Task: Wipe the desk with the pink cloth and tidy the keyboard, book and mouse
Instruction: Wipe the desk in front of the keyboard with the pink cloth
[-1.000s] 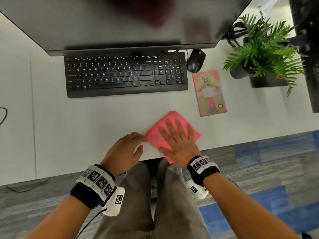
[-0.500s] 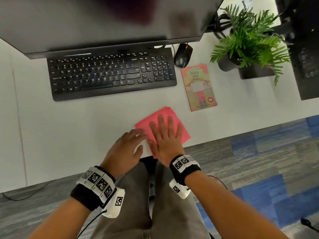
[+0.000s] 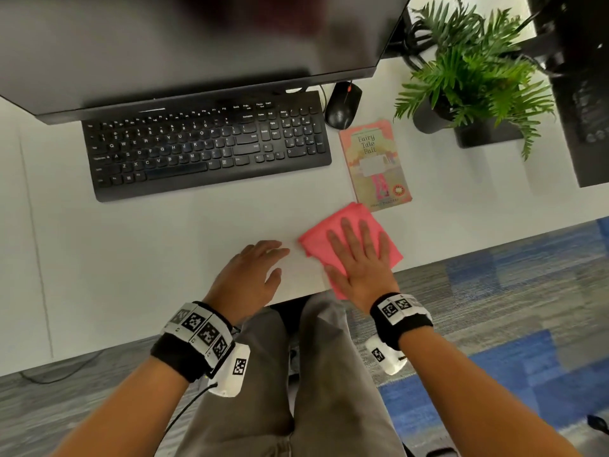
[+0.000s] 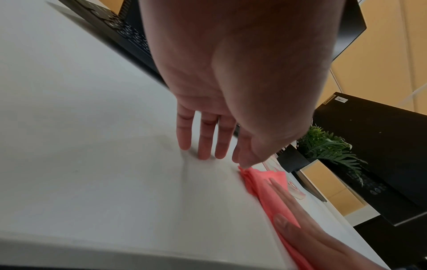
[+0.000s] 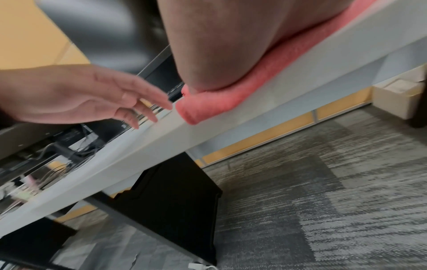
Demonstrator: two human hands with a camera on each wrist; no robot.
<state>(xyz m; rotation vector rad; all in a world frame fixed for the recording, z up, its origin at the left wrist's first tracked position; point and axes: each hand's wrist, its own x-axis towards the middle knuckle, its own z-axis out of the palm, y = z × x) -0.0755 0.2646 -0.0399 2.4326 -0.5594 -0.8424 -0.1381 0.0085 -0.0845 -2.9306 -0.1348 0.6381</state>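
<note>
The folded pink cloth [image 3: 316, 239] lies at the front edge of the white desk [image 3: 164, 258], one corner hanging over the edge. My right hand [image 3: 357, 255] presses flat on it with straight, spread fingers. My left hand [image 3: 253, 275] rests open on the bare desk just left of the cloth [image 4: 265, 184], fingertips [image 4: 203, 155] down. The black keyboard [image 3: 207, 146] sits under the monitor. A black mouse [image 3: 342, 105] lies at its right end. The "Fairy Tale Fail" book [image 3: 375, 164] lies just beyond the cloth [image 5: 254, 80].
A large monitor [image 3: 184, 44] overhangs the back of the desk. A potted fern [image 3: 474, 77] stands at the back right beside a black computer tower [image 3: 583, 94]. Grey and blue carpet [image 3: 510, 308] lies below the desk edge.
My right hand has slid the cloth to the right along the front edge, nearer the book. My left hand stays on the desk, now apart from the cloth.
</note>
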